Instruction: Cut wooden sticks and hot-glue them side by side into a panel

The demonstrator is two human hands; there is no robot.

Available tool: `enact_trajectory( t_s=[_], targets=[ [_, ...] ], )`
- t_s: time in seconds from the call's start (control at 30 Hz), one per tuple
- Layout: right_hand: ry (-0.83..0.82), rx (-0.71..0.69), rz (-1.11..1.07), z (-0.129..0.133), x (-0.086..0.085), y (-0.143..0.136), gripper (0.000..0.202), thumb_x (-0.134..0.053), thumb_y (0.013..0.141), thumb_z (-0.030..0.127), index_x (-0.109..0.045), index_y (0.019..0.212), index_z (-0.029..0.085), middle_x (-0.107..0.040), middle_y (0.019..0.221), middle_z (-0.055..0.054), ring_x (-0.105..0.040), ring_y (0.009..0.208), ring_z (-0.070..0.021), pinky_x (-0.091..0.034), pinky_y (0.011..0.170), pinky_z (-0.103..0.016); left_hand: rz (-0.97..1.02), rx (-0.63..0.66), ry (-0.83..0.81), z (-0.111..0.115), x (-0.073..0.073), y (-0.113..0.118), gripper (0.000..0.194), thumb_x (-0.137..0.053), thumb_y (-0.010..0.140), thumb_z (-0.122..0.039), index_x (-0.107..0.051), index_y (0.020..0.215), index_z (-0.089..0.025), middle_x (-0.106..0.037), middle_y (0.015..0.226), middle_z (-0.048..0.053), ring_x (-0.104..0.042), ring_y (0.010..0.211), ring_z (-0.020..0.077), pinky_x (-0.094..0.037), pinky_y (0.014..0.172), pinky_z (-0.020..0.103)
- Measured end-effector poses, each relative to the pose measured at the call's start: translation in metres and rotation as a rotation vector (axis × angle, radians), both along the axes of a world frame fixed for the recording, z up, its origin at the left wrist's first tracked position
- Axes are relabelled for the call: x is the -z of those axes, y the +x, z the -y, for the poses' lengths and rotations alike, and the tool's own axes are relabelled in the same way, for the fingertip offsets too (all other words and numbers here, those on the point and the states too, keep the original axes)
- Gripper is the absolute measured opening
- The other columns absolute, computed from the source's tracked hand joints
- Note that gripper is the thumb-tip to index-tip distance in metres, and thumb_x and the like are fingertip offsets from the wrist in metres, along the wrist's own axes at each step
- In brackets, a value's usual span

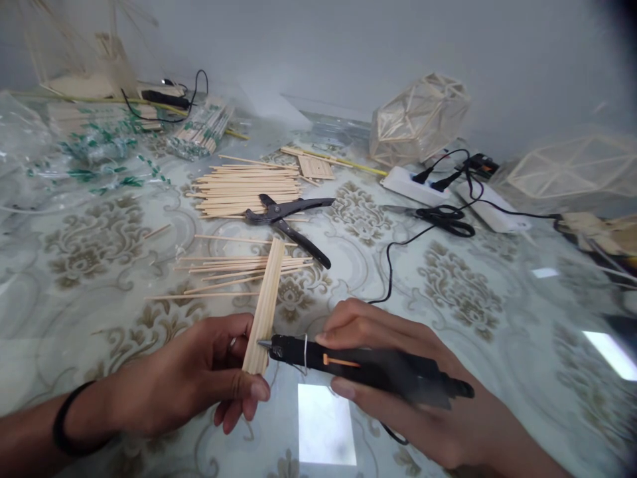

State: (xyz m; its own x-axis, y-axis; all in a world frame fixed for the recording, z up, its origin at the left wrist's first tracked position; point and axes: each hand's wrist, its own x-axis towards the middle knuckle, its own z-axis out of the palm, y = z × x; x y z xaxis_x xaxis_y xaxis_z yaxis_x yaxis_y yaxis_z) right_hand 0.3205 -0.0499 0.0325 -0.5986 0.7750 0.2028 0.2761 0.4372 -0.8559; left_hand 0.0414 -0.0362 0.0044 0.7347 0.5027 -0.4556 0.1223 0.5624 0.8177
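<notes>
My left hand (pixel 184 378) is closed on the lower end of a narrow strip of pale wooden sticks (pixel 267 299) laid side by side, thumb in front. The strip leans slightly to the right and its top reaches over loose sticks on the table. My right hand (pixel 398 372) grips a black hot glue pen (pixel 363 366) with an orange slider, pointing left. The pen's metal tip meets or nearly meets the strip's lower right part; exact contact cannot be told. A wire loop stands round the pen's front end.
Black cutters (pixel 283 216) lie on a pile of sticks (pixel 243 186). Scissors (pixel 448 219), a white power strip (pixel 418 186) and a black cable (pixel 391 255) are at right. Stick frames (pixel 421 119) stand behind; wrapped stick bundles (pixel 202 129) lie back left on the patterned table (pixel 358 212).
</notes>
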Motion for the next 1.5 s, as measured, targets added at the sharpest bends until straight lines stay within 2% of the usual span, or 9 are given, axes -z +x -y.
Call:
enact_trajectory(
  t_s=[0.3,0.7,1.03,1.3,1.5],
  targets=[
    [-0.002,0.013,0.008,-0.0012,-0.0025,-0.0016,0.012,-0.07,0.098,0.019,-0.068,0.108,0.025,-0.075,0.1,-0.006,-0.071,0.089,-0.0205,-0.06,0.075,-0.034,-0.011,0.001,0.007,-0.0002,0.0008,-0.0011,0.035,-0.078,0.094,-0.046,-0.056,0.097,-0.018,-0.066,0.074,-0.004,-0.056,0.056,0.0065,-0.042,0.05,0.016],
    [-0.008,0.005,0.004,-0.0002,-0.003,0.0,0.01,-0.07,0.098,0.019,-0.068,0.106,0.024,-0.074,0.099,-0.005,-0.069,0.087,-0.0183,-0.057,0.074,-0.031,-0.018,0.003,-0.006,-0.0004,-0.0009,-0.0002,0.042,-0.08,0.091,-0.052,-0.056,0.095,-0.018,-0.064,0.072,-0.005,-0.055,0.054,0.0056,-0.042,0.049,0.015],
    [-0.008,0.002,0.0,0.0004,-0.0027,-0.0011,0.011,-0.07,0.098,0.019,-0.068,0.107,0.024,-0.073,0.1,-0.004,-0.069,0.089,-0.017,-0.057,0.075,-0.03,-0.018,0.003,0.008,-0.0008,-0.0004,0.0003,0.04,-0.078,0.093,-0.051,-0.056,0.094,-0.019,-0.064,0.073,-0.004,-0.053,0.054,0.0053,-0.042,0.05,0.015],
    [-0.021,0.017,-0.003,0.0002,-0.0057,-0.0019,0.009,-0.07,0.099,0.02,-0.068,0.107,0.024,-0.073,0.101,-0.004,-0.069,0.089,-0.0168,-0.057,0.076,-0.03,-0.005,0.0,0.013,0.0007,-0.0011,0.0,0.034,-0.077,0.094,-0.044,-0.056,0.095,-0.018,-0.064,0.073,-0.005,-0.054,0.055,0.0049,-0.042,0.05,0.013],
    [-0.037,0.013,-0.016,0.0008,-0.0008,-0.0016,0.01,-0.071,0.099,0.02,-0.068,0.107,0.023,-0.072,0.1,-0.003,-0.068,0.088,-0.0156,-0.056,0.078,-0.029,-0.008,0.002,0.023,-0.0004,-0.0015,0.0,0.035,-0.078,0.094,-0.045,-0.056,0.094,-0.017,-0.063,0.072,-0.005,-0.054,0.055,0.0047,-0.042,0.05,0.013]
  ],
)
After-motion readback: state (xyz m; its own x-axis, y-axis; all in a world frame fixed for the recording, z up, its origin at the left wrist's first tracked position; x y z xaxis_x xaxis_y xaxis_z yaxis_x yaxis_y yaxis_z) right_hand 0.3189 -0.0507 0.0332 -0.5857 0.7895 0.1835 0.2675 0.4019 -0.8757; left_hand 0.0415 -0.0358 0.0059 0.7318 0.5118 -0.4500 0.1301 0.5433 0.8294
